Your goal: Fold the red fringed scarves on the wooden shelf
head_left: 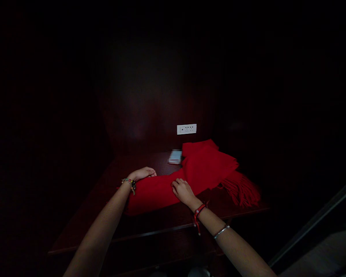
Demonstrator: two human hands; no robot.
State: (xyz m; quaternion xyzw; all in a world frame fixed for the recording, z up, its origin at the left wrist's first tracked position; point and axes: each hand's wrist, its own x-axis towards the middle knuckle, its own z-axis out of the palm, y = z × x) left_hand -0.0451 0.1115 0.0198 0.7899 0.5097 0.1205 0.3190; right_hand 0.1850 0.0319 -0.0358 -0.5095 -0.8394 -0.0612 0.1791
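A red scarf (203, 169) with a fringed end (243, 190) lies across a dark wooden table (161, 219). My left hand (142, 173) rests on the scarf's far left edge, fingers curled over the cloth. My right hand (183, 191) sits on the scarf's middle, fingers bent and pressed into the fabric. Both wrists wear bracelets.
A small pale blue object (175, 156) lies on the table behind the scarf. A white socket plate (186, 129) is set in the dark wall panel behind. The room is very dark; a slanted edge and pale floor show at the lower right.
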